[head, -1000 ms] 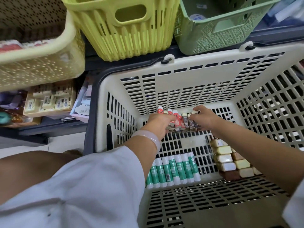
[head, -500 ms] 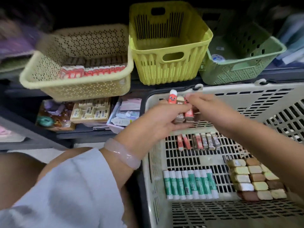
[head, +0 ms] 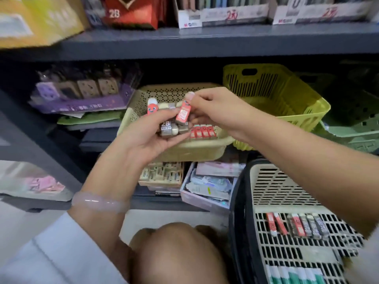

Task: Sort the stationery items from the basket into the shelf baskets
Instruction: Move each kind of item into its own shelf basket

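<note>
My left hand (head: 143,138) is cupped palm-up, fingers curled round a bundle of erasers (head: 171,128): small rectangular blocks in paper sleeves, some grey-brown and marked 2B, one red with a cartoon face and a white cap standing at the bundle's 11 o'clock. My right hand (head: 213,109) pinches one red-sleeved eraser (head: 183,113) between thumb and fingertips; it is tilted and touches the top of the bundle. A smooth, pale, translucent bangle (head: 98,201) sits on my left wrist, above a white cloth sleeve (head: 57,255).

Both hands are held over the cream basket (head: 184,148) on the shelf (head: 184,44), a plastic tub with round perforations and a rolled rim. Inside it, at 3 o'clock from the bundle, a neat row of red erasers (head: 203,131) stands upright against the front wall. At 2 o'clock from the cream basket sits a yellow basket (head: 287,103) with vertical slots and an oval handle hole.

At 5 o'clock, the big basket (head: 287,189), beige slotted plastic with a dark handle, holds a row of loose erasers (head: 297,226), red and grey, lying flat. Glue sticks (head: 295,275), green and white cylinders, lie side by side near its lower edge.
</note>
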`<state>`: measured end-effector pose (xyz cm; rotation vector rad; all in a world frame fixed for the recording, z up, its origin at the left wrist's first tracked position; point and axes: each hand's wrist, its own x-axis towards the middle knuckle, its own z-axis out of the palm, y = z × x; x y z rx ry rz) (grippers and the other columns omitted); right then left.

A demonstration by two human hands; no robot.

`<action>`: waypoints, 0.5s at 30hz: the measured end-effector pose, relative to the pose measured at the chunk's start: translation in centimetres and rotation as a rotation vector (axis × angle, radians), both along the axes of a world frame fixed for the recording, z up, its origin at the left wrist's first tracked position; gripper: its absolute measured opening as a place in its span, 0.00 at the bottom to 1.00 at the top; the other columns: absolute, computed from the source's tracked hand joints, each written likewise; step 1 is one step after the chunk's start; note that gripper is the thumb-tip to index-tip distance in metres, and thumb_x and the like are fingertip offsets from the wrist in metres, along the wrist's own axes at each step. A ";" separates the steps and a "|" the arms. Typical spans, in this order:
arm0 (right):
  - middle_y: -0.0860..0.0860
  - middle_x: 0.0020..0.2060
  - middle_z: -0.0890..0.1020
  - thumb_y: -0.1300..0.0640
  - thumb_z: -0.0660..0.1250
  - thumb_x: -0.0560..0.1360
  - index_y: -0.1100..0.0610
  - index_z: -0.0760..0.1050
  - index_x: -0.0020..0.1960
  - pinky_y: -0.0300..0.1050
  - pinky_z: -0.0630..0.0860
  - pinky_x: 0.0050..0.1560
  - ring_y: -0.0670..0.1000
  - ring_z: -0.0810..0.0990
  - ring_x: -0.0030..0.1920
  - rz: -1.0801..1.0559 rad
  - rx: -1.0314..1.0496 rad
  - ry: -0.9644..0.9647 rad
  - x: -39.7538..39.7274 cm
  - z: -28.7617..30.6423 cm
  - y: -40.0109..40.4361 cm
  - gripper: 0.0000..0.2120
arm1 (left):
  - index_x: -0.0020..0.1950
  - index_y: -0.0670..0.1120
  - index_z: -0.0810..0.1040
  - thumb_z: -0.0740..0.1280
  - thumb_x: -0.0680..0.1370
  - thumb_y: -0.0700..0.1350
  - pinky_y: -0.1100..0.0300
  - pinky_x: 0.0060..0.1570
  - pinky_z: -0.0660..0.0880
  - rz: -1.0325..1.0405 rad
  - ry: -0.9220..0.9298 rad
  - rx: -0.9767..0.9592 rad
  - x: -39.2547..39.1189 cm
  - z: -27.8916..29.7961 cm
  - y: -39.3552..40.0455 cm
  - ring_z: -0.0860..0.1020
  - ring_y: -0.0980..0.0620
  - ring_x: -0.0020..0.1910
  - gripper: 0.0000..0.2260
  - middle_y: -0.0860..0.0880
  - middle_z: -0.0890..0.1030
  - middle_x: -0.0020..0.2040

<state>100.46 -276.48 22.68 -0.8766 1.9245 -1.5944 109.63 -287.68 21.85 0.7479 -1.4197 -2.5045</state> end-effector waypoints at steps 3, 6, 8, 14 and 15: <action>0.53 0.37 0.79 0.57 0.59 0.79 0.60 0.76 0.43 0.33 0.78 0.41 0.44 0.77 0.36 -0.018 -0.029 -0.157 -1.2 -0.3 -3.7 0.11 | 0.46 0.38 0.73 0.65 0.74 0.32 0.55 0.31 0.80 0.153 -0.015 0.014 -0.3 -0.7 -3.0 0.83 0.48 0.32 0.03 0.40 0.81 0.42; 0.55 0.38 0.79 0.57 0.63 0.77 0.68 0.74 0.55 0.36 0.79 0.41 0.46 0.77 0.35 -0.158 0.043 -0.212 -3.1 -1.2 -6.5 0.14 | 0.49 0.38 0.73 0.65 0.73 0.30 0.57 0.31 0.80 0.279 -0.002 -0.040 -0.6 -1.4 -5.4 0.83 0.48 0.32 0.07 0.39 0.80 0.44; 0.55 0.38 0.79 0.53 0.66 0.76 0.66 0.75 0.54 0.40 0.78 0.42 0.49 0.76 0.34 -0.216 0.333 0.021 -4.4 -2.1 -7.9 0.16 | 0.50 0.38 0.73 0.66 0.73 0.31 0.58 0.32 0.80 0.318 0.018 -0.102 -0.8 -1.7 -6.6 0.83 0.49 0.32 0.07 0.40 0.81 0.42; 0.47 0.21 0.76 0.48 0.63 0.76 0.56 0.71 0.33 0.35 0.69 0.29 0.43 0.72 0.23 -0.073 0.856 0.236 -5.7 -5.4 -11.3 0.17 | 0.46 0.41 0.76 0.66 0.73 0.32 0.60 0.32 0.80 0.411 0.039 -0.123 -0.9 -2.1 -8.5 0.83 0.50 0.34 0.06 0.41 0.82 0.44; 0.47 0.23 0.77 0.50 0.64 0.76 0.57 0.71 0.35 0.34 0.71 0.27 0.43 0.73 0.21 -0.089 0.833 0.174 -5.9 -5.8 -11.6 0.15 | 0.47 0.41 0.76 0.66 0.73 0.32 0.60 0.33 0.80 0.416 0.036 -0.125 -0.9 -2.2 -8.7 0.84 0.50 0.36 0.06 0.41 0.82 0.45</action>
